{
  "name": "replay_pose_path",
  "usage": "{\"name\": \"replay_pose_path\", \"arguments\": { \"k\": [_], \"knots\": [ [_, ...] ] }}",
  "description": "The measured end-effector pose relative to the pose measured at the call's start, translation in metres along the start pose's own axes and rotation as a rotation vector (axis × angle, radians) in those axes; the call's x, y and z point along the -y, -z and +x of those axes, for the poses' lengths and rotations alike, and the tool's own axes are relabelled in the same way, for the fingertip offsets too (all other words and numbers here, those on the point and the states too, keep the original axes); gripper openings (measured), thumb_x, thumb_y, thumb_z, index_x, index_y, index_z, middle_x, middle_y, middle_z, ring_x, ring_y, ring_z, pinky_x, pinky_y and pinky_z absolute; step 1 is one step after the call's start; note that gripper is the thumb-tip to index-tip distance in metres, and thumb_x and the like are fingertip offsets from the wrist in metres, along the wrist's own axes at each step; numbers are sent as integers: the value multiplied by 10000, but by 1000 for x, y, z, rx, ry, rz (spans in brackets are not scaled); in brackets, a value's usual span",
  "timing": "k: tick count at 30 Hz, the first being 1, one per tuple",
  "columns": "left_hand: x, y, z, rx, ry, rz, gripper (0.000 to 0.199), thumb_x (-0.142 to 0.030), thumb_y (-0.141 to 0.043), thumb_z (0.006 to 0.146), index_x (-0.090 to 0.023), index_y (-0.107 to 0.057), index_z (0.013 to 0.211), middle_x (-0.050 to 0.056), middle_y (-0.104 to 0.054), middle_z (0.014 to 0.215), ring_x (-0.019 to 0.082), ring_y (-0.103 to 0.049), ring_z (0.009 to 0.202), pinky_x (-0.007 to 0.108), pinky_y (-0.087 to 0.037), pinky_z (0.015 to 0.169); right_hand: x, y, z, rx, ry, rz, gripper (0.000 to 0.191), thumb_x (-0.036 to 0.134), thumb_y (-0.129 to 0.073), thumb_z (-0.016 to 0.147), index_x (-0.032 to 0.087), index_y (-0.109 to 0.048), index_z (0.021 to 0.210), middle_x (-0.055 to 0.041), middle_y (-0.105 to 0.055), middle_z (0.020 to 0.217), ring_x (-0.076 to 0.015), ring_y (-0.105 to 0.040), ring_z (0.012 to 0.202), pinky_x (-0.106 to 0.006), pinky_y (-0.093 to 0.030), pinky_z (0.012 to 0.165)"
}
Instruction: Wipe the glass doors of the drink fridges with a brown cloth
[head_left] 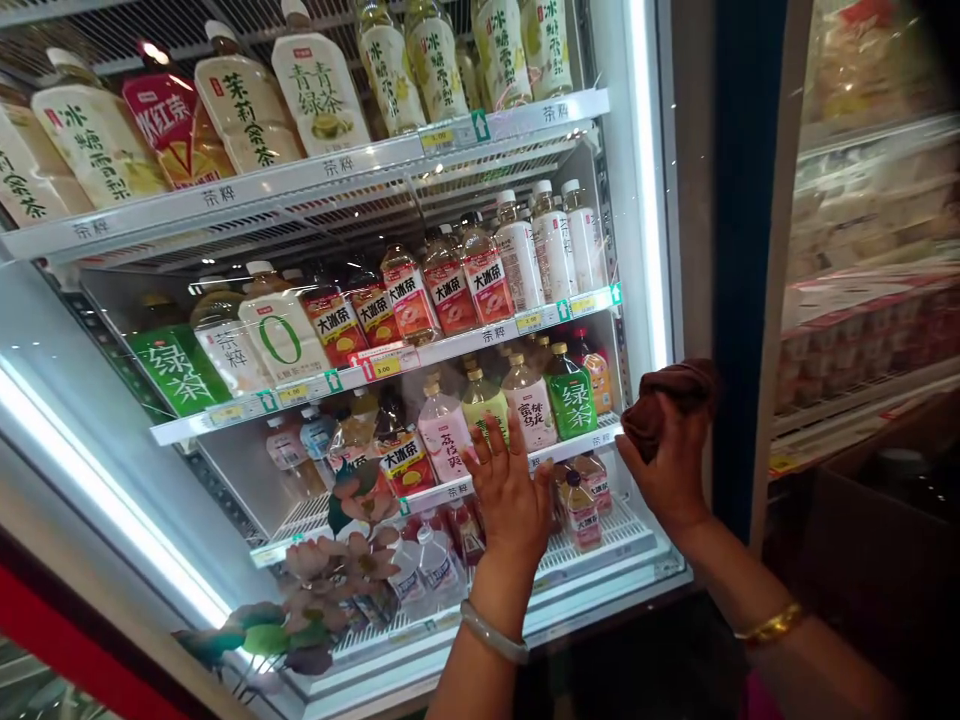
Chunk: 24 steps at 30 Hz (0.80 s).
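My left hand [511, 495] lies with its fingers spread against the glass door of a lit drinks cooler, in front of the lower shelves; a pale bangle circles its wrist. Farther right, my right hand [671, 470] is closed on a bunched dark brown cloth [664, 395], near the cooler's right edge. A gold bracelet is on that wrist. Behind the glass, a green bottle [571, 395] and a pink bottle [444, 430] stand on a shelf. The cloth hides part of the door edge.
Large bottles [319, 85] fill the upper shelf, and more bottles [450, 290] stand on the one below. Flower and leaf shapes [330, 570] show at the lower left of the glass. Another cooler with packaged goods [870, 340] is at the right.
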<state>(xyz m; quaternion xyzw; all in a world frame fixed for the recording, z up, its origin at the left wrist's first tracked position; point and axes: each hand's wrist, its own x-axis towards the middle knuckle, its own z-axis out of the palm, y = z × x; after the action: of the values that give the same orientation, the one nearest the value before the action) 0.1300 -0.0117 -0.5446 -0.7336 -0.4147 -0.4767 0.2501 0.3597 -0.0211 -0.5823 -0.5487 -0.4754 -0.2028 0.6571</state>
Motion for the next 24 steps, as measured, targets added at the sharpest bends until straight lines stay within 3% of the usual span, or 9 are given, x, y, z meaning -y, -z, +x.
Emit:
{"name": "replay_pose_path", "arguments": {
  "k": [2, 4, 7, 9, 13, 17, 22, 24],
  "knots": [
    [0, 2, 1, -21, 49, -35, 764, -340, -452, 1070, -266, -17, 1694, 92, 0, 1772, 281, 90, 1641, 622, -13, 1326, 10, 6, 0, 77, -46, 106, 705, 624, -513, 936, 186, -517, 1488, -189, -440, 1488, -400, -350, 1510, -666, -247, 1255],
    [0, 3, 0, -28, 61, -68, 749, -356, -440, 1075, -268, -29, 1694, 93, -10, 1773, 295, 81, 1642, 640, 2, 1318, 14, 9, 5, 44, -133, 203, 554, 585, -415, 990, 227, -630, 1355, -135, -509, 1428, -331, -455, 1436, -596, -297, 1254],
    [-1, 4, -1, -15, 43, -98, 729, -372, -426, 1080, -265, -48, 1695, 98, -25, 1776, 301, 61, 1647, 645, 25, 1314, 10, 6, 16, -144, -266, 200, 460, 545, -515, 956, 226, -624, 1269, -111, -579, 1294, -279, -563, 1267, -543, -400, 1180],
    [-2, 4, -3, -11, 28, -106, 715, -364, -412, 1086, -255, -54, 1695, 95, -23, 1778, 285, 79, 1648, 633, 31, 1318, 2, 1, 19, -210, -291, 158, 563, 536, -621, 893, 221, -545, 1353, -117, -575, 1281, -279, -572, 1229, -540, -430, 1145],
    [-1, 2, -5, -10, 8, -112, 715, -331, -414, 1087, -246, -48, 1695, 94, -35, 1777, 255, 112, 1645, 605, 19, 1327, -10, -13, 5, -253, -346, 88, 704, 568, -712, 823, 234, -527, 1415, -171, -438, 1480, -355, -428, 1428, -612, -320, 1229],
    [2, -2, -6, -11, 15, -111, 732, -321, -436, 1077, -245, -52, 1695, 106, -69, 1773, 275, 83, 1646, 623, -10, 1327, -13, -31, -13, -297, -462, 89, 660, 615, -561, 936, 257, -481, 1484, -188, -292, 1600, -377, -288, 1543, -662, -239, 1268],
    [2, -12, -8, -30, 20, -54, 776, -321, -449, 1066, -246, 4, 1691, 104, -37, 1764, 270, 70, 1642, 621, 14, 1325, 4, -47, 5, -331, -461, 129, 635, 602, -499, 976, 286, -447, 1525, -171, -285, 1648, -363, -238, 1588, -673, -199, 1287],
    [1, -16, -8, -28, 32, -29, 790, -317, -468, 1059, -251, 2, 1691, 100, -21, 1762, 272, 73, 1641, 622, 14, 1324, 22, -47, 17, -291, -377, 131, 609, 583, -547, 957, 277, -508, 1482, -161, -297, 1667, -375, -266, 1583, -686, -218, 1278]
  ]
}}
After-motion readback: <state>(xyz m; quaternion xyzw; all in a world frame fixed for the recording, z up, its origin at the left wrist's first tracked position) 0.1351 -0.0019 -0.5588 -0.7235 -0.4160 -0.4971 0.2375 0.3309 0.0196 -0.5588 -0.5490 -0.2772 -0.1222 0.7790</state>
